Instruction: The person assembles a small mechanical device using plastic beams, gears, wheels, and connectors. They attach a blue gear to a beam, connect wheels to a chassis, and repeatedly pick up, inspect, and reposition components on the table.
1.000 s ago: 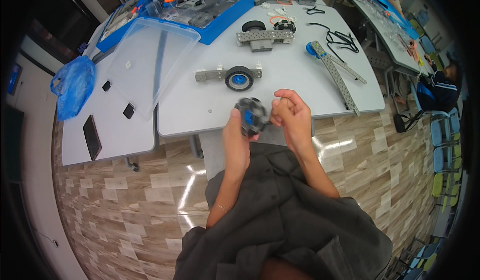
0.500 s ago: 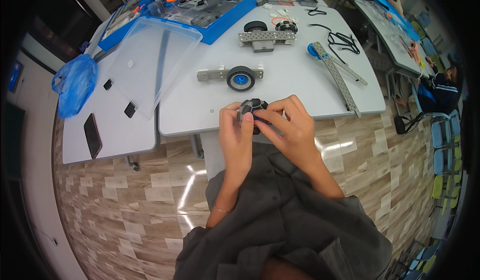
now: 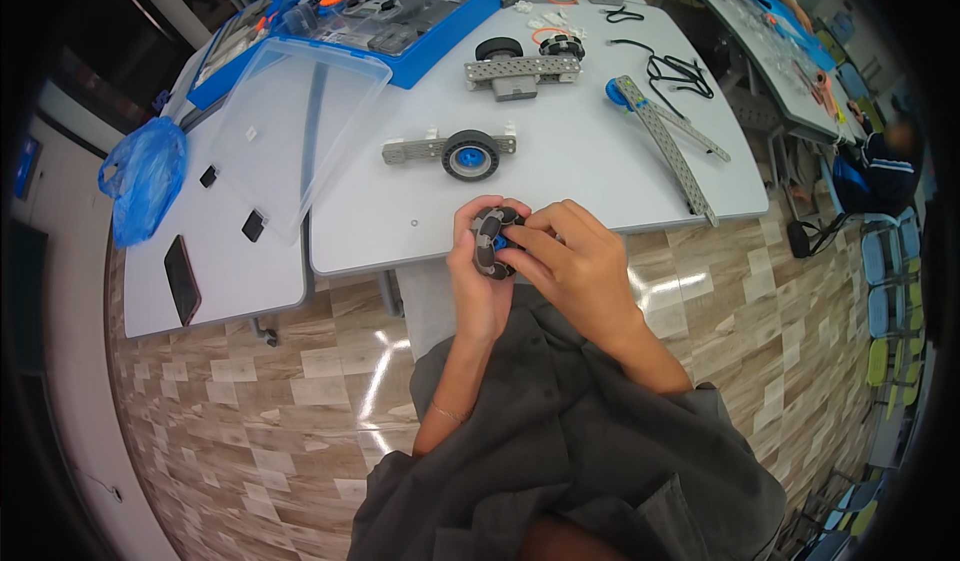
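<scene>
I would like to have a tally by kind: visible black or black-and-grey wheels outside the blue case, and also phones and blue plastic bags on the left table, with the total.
Wheels: 4 (held wheel, nearer beam wheel, farther left wheel, farther right wheel)
Phone: 1
Blue plastic bag: 1
Total: 6

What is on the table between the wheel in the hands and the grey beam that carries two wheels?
In the head view, another grey beam with a blue-centred wheel sits between, mostly left of the held wheel.
</scene>
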### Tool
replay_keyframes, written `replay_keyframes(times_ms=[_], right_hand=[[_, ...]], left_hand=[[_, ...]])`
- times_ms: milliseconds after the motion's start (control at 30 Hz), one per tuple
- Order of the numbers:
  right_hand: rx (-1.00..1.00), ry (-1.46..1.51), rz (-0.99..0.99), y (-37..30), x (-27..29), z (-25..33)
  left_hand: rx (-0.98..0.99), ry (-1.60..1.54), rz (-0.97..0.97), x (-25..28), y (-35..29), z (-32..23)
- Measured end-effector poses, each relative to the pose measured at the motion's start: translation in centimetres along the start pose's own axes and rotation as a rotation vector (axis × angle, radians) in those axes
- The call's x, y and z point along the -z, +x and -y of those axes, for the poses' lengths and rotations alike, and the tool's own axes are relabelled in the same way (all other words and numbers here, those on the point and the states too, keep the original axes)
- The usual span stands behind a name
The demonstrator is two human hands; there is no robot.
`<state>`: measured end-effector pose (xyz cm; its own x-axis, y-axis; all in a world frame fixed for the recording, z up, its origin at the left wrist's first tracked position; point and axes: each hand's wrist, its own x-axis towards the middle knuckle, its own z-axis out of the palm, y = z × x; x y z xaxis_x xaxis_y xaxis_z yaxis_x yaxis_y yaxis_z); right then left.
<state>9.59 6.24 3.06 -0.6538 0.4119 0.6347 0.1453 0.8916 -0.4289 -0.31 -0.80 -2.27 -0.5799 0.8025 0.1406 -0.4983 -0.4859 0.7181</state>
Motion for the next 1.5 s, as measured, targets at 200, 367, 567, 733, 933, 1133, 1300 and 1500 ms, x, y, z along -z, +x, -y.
replay_keyframes(times_ms=[200,367,567,733,933,1133,1300,1500], right_hand=[[0.040,0.070,0.071,0.1,-0.1,-0.3],[0.267,0.077,0.161,0.7,-0.3,-1.6],[0.477,0.132,0.309,1.8,0.3,-3.6],[0.377,0.254,0.296,1.5,-0.1,-3.7],[0.206,0.324,0.303,0.9,-0.4,-3.9],[0.057,0.333,0.267,0.1,0.7,-3.0],[0.048,0.269,0.242,-0.1,1.1,-2.2],[0.135,0.216,0.206,0.0,1.0,-2.1]], left_hand=[[-0.012,0.093,0.057,0.8,0.0,0.0],[0.113,0.100,-0.011,1.6,0.0,-0.3],[0.264,0.185,-0.011,2.1,0.1,-0.9],[0.310,0.139,-0.057,2.0,0.3,-0.9],[0.485,0.032,0.028,2.6,0.6,-1.6],[0.582,-0.090,0.001,2.5,0.2,-1.7],[0.564,-0.105,0.035,2.2,0.2,-1.6],[0.505,-0.009,-0.018,1.6,0.4,-1.4]])
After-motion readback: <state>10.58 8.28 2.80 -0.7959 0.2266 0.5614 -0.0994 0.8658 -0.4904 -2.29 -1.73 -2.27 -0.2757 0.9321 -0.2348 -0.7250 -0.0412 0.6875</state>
